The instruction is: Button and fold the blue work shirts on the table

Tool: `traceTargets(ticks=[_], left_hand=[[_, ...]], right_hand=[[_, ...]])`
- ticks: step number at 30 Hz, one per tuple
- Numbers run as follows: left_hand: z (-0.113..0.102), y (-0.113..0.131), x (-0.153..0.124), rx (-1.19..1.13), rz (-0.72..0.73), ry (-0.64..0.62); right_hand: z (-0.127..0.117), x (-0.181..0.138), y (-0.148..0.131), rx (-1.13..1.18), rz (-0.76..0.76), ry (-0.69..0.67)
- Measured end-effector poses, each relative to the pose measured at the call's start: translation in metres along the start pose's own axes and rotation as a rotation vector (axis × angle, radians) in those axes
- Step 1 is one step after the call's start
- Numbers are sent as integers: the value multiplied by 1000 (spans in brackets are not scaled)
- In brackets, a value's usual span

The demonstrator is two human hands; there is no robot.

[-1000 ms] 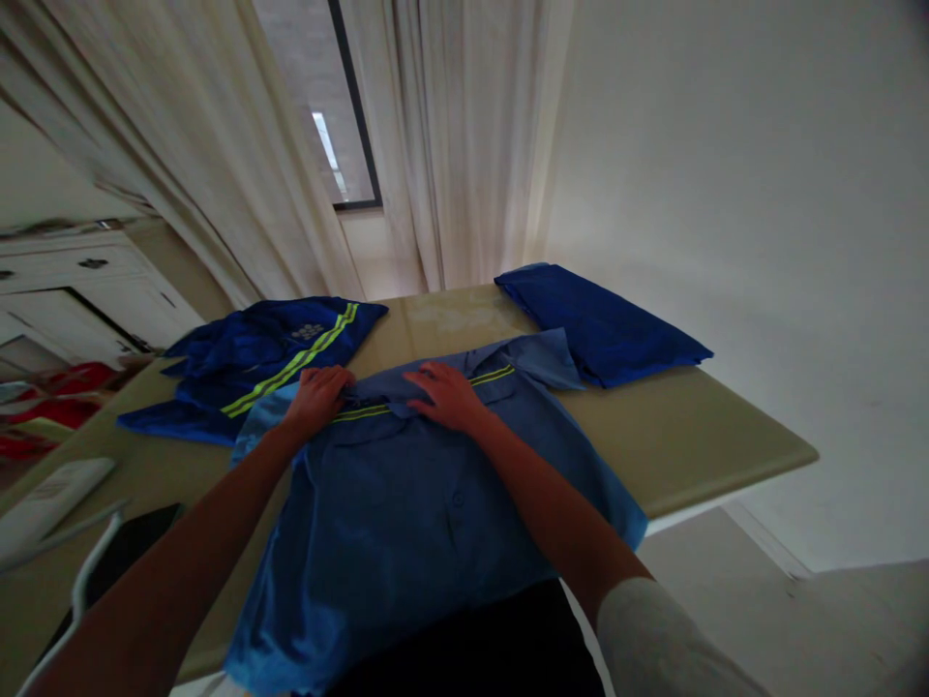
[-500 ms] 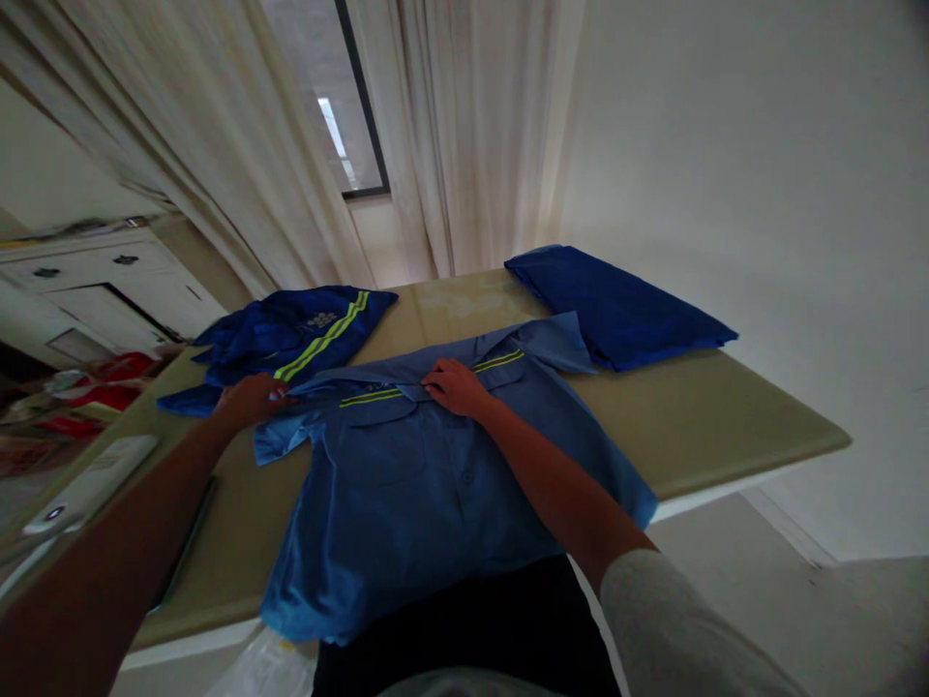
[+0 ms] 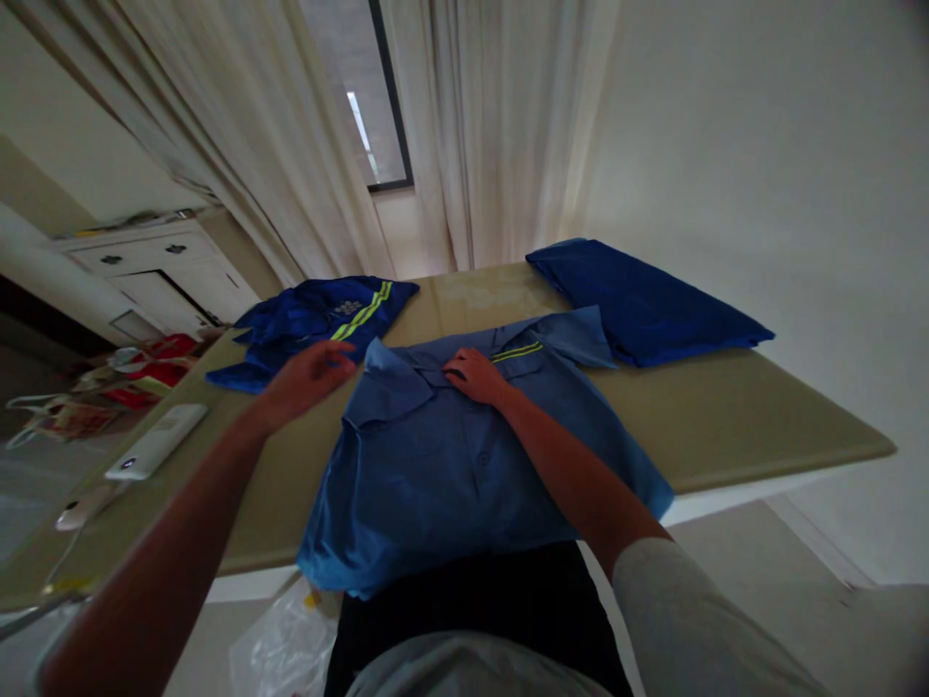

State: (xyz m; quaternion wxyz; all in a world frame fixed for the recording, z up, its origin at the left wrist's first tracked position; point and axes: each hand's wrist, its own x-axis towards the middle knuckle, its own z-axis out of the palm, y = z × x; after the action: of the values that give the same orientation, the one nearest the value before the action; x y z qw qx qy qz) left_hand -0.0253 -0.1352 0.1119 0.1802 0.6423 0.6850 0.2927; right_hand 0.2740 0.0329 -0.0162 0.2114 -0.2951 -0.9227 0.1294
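A light blue short-sleeved shirt (image 3: 450, 474) with yellow-green chest stripes lies front up on the beige table (image 3: 726, 416), its hem hanging over the near edge. Its left sleeve is folded inward over the chest. My left hand (image 3: 309, 379) hovers at the raised corner of that folded sleeve with its fingers curled on the cloth edge, blurred by motion. My right hand (image 3: 475, 374) presses down on the collar area at the shirt's middle, beside a stripe.
A rumpled dark blue jacket (image 3: 319, 315) with yellow-green stripes lies at the far left of the table. A folded dark blue garment (image 3: 643, 305) lies far right. A white remote (image 3: 156, 440) rests near the left edge. White cabinet (image 3: 156, 271) and curtains stand behind.
My left hand has carried the shirt's left sleeve from flat on the table inward over the chest. My right hand has stayed on the collar. The view has shifted left.
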Motion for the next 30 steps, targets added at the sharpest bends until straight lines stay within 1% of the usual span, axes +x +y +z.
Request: traceTargets(ticks=[2, 3, 4, 6, 7, 8, 10, 12, 14, 16, 19, 20, 23, 24, 26, 28, 30], left_hand=[[31, -27, -27, 202, 127, -82], [45, -42, -40, 258, 172, -87], [58, -56, -51, 286, 166, -31], [76, -76, -67, 260, 81, 109], [81, -81, -72, 213, 29, 156], [84, -83, -74, 156, -11, 173], [85, -80, -75, 68, -37, 134], [83, -72, -70, 63, -34, 110], [80, -66, -62, 107, -42, 155], [78, -65, -54, 127, -62, 193], [73, -72, -45, 123, -58, 181], [70, -76, -43, 142, -46, 196], [57, -89, -45, 240, -15, 300], [54, -93, -48, 255, -9, 309], [50, -99, -53, 248, 12, 271], [50, -99, -59, 246, 52, 227], [52, -96, -63, 259, 99, 229]], right_hand=[[-4, 0, -2, -19, -2, -13], [-5, 0, -5, -31, 0, -19], [-6, 1, -8, -44, 4, -20], [-7, 0, -20, -53, -2, -1], [-6, 0, -27, -43, -14, 13], [-4, -1, -35, -22, -27, 26], [3, -1, -51, 33, -40, 40], [9, 0, -63, 75, -10, 40], [14, 2, -66, 85, 26, 55], [16, 4, -64, 68, 12, 74], [17, 4, -57, 20, -48, 53], [18, 4, -55, 7, -56, 36], [22, 4, -51, -4, -48, 10], [23, 4, -50, 1, -44, 10], [24, 6, -50, 20, -32, 13], [24, 7, -52, 33, -15, 27], [22, 7, -56, 29, 2, 51]])
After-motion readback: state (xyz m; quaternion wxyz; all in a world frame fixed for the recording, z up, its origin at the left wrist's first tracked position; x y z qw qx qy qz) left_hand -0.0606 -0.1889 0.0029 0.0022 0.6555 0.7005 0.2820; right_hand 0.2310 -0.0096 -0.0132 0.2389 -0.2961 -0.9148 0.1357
